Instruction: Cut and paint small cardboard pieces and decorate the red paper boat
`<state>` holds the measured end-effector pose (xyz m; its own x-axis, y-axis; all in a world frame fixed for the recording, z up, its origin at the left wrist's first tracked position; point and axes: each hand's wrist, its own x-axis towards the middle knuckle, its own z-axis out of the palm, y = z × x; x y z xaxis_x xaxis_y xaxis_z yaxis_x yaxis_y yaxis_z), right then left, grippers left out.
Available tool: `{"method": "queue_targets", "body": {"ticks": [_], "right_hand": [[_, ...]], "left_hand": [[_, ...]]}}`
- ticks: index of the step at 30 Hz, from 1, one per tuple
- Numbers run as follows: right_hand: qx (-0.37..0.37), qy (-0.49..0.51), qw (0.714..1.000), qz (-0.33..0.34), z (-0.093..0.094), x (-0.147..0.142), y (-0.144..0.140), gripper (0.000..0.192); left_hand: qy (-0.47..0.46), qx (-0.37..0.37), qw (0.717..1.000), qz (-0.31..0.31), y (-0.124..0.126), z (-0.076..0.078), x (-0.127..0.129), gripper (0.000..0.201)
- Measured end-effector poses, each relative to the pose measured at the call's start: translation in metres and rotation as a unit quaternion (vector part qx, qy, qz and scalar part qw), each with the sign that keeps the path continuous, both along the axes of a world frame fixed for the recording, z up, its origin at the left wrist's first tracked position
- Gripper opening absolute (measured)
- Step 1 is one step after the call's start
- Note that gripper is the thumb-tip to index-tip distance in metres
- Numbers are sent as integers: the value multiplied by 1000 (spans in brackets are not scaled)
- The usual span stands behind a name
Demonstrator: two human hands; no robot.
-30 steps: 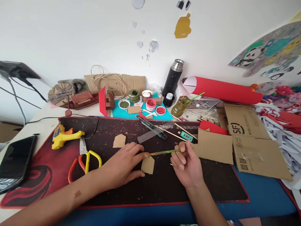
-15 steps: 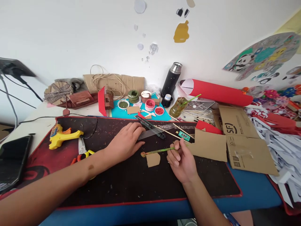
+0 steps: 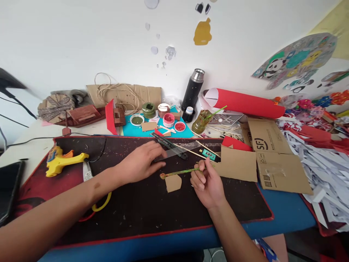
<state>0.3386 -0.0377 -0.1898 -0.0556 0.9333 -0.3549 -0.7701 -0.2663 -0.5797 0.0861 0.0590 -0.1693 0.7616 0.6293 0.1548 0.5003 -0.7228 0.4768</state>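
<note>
My left hand [image 3: 143, 162] lies palm down on the black mat, fingers stretched out and thumb apart. Its fingers are at the left end of a clear ruler [image 3: 174, 151]; whether they press on it I cannot tell. Palm turned up, my right hand [image 3: 207, 182] pinches a thin green-stained stick [image 3: 180, 171] with a reddish-brown lump at its left tip. Just below that tip a small cut piece of cardboard [image 3: 173, 183] lies flat. Beyond the ruler is a dark utility knife [image 3: 170, 145]. My left forearm partly covers a pair of scissors [image 3: 87, 173].
A yellow glue gun [image 3: 67, 162] lies at left. Behind the mat stand open paint pots [image 3: 168, 119], a murky jar [image 3: 201, 122] and a black flask [image 3: 193, 89]. Cardboard pieces [image 3: 238, 163] and white paper strips [image 3: 324, 182] cover the right side.
The view has turned slightly right, so everything sits further left. My left forearm has shifted, and a yellow scissor handle shows below it. Both hands keep nearly the same pose.
</note>
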Motion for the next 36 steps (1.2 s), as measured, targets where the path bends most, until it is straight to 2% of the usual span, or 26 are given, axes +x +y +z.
{"method": "queue_targets", "body": {"ticks": [3,5,7,13,16,20,23,26,31,36], "right_hand": [[1,3,1000,1,1,0,1,46],[1,1,1000,2,3,0,2,47],[1,0,1000,1,6,-1,1,49],[2,1,1000,-6,9,1,-1,56],[4,-17,1000,2,8,3,-1,54],[12,-59,998,13,9,4,3,49],[16,-96,995,25,12,3,7,48],[17,-141,990,27,15,0,12,48],[25,-194,981,19,19,-6,18,55],[59,-233,971,1,19,-12,18,51]], "left_hand": [[19,-47,996,-71,-21,-1,-4,37],[35,-51,993,-98,-29,-4,0,57],[44,-45,992,-113,-31,-7,8,65],[53,-39,989,-132,-28,-6,29,43],[53,-30,994,-93,-30,-12,25,40],[75,9,997,22,-30,-23,7,38],[98,37,990,90,-26,-24,-10,40],[107,41,987,113,-25,-23,-23,44],[59,20,989,136,-33,-26,-35,62],[51,3,990,135,-37,-28,-36,39]]}}
